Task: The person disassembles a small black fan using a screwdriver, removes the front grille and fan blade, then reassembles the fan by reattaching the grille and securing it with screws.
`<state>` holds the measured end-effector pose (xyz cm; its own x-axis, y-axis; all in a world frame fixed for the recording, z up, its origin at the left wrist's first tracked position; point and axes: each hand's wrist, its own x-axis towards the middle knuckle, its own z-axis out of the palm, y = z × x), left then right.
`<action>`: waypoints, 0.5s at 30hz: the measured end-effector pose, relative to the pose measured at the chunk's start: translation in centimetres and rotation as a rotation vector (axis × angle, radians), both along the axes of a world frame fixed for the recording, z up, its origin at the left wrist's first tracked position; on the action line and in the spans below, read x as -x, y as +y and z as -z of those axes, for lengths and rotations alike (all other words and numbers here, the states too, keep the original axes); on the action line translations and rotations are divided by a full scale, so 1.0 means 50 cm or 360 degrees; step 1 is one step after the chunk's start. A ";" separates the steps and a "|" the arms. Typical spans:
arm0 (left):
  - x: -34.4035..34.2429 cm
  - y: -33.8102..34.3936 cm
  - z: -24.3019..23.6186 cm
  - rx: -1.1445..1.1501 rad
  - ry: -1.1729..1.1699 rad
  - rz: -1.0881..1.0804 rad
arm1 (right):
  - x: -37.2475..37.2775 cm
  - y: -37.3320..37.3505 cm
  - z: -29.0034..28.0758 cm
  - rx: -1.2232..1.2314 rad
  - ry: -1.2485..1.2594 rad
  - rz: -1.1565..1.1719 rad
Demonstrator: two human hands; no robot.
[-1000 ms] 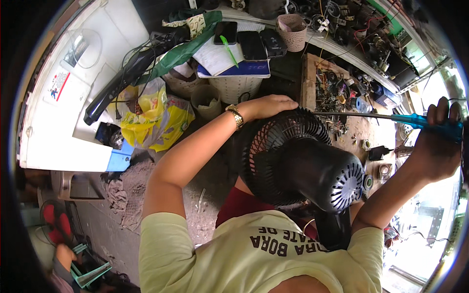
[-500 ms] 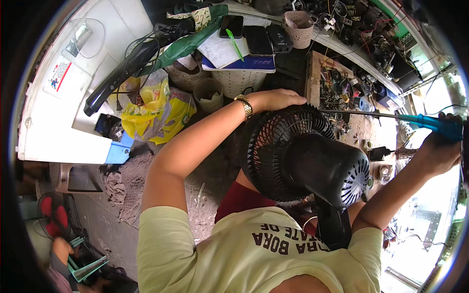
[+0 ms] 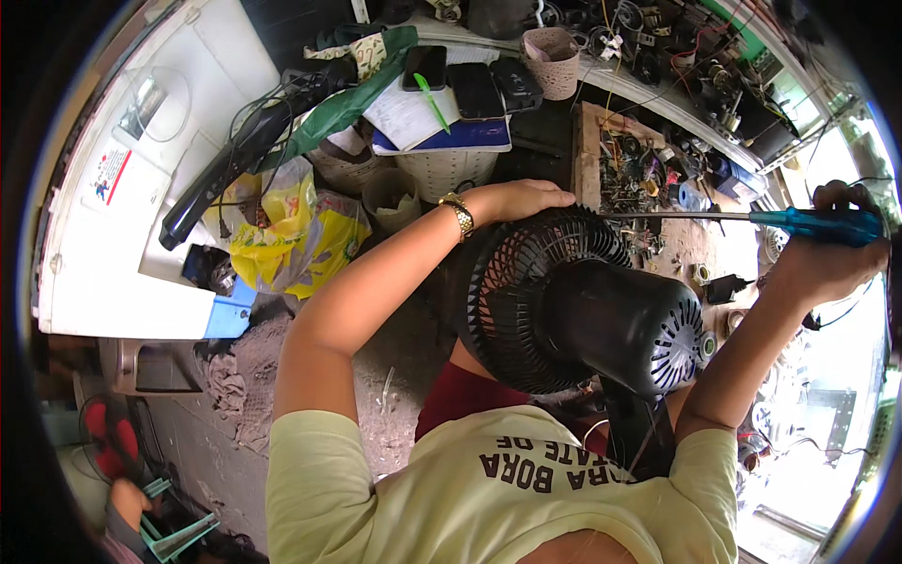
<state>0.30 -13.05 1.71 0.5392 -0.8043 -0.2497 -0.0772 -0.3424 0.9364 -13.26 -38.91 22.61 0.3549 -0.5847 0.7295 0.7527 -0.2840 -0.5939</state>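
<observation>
A black electric fan [image 3: 611, 320] stands in front of me, its slatted grille to the left and its rounded, vented motor housing toward me. My left hand [image 3: 517, 199], with a gold-coloured watch on the wrist, holds the grille's far upper rim; some of its fingers are hidden behind the rim. At the right, my right hand [image 3: 832, 258] is closed around the blue handle of a screwdriver [image 3: 714, 216]. Its long metal shaft points left, and the tip meets the grille's edge close to my left fingertips.
Beyond the fan, a wooden tray [image 3: 587, 155] holds tangled wires and small parts. Phones and a green pen lie on papers and a blue notebook [image 3: 442, 138] atop a basket. A yellow plastic bag [image 3: 301, 235] sits at left. Another person's arm [image 3: 127, 503] shows at lower left.
My right hand and the screwdriver handle have shifted left and slightly up in the view. The whole scene has moved a little as the view turned; my left hand stays on the grille.
</observation>
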 end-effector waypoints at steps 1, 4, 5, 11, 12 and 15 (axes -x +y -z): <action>0.001 -0.001 -0.002 -0.0009 0.0019 0.0001 | -0.002 0.010 0.001 0.0052 -0.0049 0.0153; 0.000 -0.004 -0.004 -0.0026 0.0062 0.0005 | 0.003 -0.012 0.005 0.0200 -0.0182 0.0158; -0.001 -0.004 -0.002 -0.0025 0.0066 0.0009 | 0.004 -0.023 -0.001 0.0138 -0.0149 -0.0318; -0.013 -0.014 0.014 0.0006 0.0071 0.0059 | -0.011 -0.044 -0.025 0.0073 -0.0106 -0.1817; -0.013 -0.020 0.012 -0.0011 0.0068 0.0063 | -0.005 -0.046 -0.023 0.0077 -0.0117 -0.1790; -0.044 0.002 0.049 0.0018 0.0004 0.0083 | 0.008 0.025 -0.014 0.0000 -0.0197 -0.1295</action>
